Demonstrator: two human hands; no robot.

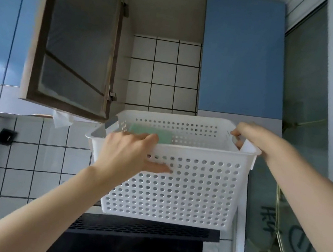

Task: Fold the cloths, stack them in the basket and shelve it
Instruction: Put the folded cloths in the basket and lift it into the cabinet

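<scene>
Two bare hands hold a white perforated basket (185, 184) up in the air, below the opening of a wall cupboard (170, 25) whose brown-framed door (77, 37) stands swung open to the left. The left hand (129, 154) grips the basket's near long rim toward its left corner, fingers hooked over the edge into the inside and thumb pressed flat against the outer wall. The right hand (252, 138) clasps the handle at the basket's right end, fingers curled around it from outside. A pale green cloth (159, 135) lies inside, against the far left part of the basket; it looks folded, though the rim and the left fingers hide most of it. Blue cupboard fronts (243, 55) flank the opening on both sides, and white tiles show at the cupboard's back. Below the basket sits a black range hood (139, 242) with a mesh top. A glass panel (310, 82) runs up the right edge.
</scene>
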